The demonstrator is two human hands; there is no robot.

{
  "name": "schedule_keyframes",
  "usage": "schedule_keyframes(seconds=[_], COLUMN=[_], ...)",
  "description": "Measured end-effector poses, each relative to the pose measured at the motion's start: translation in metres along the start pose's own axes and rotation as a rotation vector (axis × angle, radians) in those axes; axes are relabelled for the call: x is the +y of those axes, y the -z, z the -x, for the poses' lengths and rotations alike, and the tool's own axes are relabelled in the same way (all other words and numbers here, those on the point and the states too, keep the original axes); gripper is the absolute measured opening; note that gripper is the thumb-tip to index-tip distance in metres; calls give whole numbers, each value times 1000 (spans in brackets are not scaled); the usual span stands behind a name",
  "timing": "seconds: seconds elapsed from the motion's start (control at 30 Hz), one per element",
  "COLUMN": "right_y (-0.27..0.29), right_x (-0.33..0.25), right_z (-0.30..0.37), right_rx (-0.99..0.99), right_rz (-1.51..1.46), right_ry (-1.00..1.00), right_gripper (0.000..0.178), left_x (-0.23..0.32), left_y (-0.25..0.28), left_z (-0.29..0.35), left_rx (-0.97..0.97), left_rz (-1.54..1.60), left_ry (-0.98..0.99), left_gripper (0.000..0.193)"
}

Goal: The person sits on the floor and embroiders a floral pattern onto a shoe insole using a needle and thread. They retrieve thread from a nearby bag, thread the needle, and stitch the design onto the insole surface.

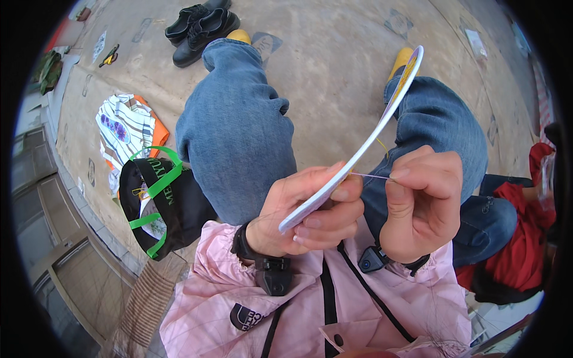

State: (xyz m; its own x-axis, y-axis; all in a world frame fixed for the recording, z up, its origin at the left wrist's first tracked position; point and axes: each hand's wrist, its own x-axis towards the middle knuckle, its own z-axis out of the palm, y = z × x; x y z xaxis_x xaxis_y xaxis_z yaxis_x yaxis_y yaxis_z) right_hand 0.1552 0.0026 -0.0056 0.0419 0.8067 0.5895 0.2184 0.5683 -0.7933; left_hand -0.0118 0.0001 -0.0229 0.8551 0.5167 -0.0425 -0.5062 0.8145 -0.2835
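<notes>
White-edged thin panel (365,146), purple and yellow along the narrow visible face: held aslant from lower centre to upper right of the frame, seen nearly edge-on.

State of hands: left hand (328,227) closed around the lower part of the panel, digits on both sides. Right hand (427,203), right of centre, drawn into a thumb-and-forefinger pinch with remaining fingers curled; grips a pale purple thread (371,175). Runs straight and apparently taut from panel to pinch. Cannot tell whether a needle sits between the fingertips.

Possible faults and causes:
- Thread breakage or puckered stitching: from too hard a pull on the short taut length.
- Tangling: from the loose yellow strand (382,147) hanging just above the thread path.
- Pricked finger: from any hidden needle, with left fingertips close beside the thread exit.
- Bent or slipping panel: from support at the lower part only, with upper end free.

Containers:
- Black bag (188,203) with green handles (166,182), left of frame, tipped with mouth toward the left edge. Contains a pale patterned item (154,225) and a thin yellow piece (142,193); deeper contents hidden.
- Striped cloth article (128,113), upper left, with orange part and purple-flowered oval; cannot tell whether a bag.
- Pale packet (476,45) on the floor (334,89), upper right; contents too small to identify.
</notes>
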Motion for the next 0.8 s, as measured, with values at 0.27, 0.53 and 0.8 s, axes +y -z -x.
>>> schedule_keyframes(seconds=[0.27, 0.53, 0.8], right_y=[8, 14, 14], right_x=[13, -9, -11], right_z=[5, -7, 11], right_rx=[88, -95, -133], right_rz=[-305, -300, -115], right_ry=[-182, -392, -441], right_gripper=[15, 12, 10], left_x=[0, -30, -30], left_y=[-2, -4, -2], left_z=[-1, -9, 7], left_rx=[37, 429, 436], left_rz=[-193, -1101, -1902], left_ry=[-88, -761, -1043], left_gripper=[36, 32, 28])
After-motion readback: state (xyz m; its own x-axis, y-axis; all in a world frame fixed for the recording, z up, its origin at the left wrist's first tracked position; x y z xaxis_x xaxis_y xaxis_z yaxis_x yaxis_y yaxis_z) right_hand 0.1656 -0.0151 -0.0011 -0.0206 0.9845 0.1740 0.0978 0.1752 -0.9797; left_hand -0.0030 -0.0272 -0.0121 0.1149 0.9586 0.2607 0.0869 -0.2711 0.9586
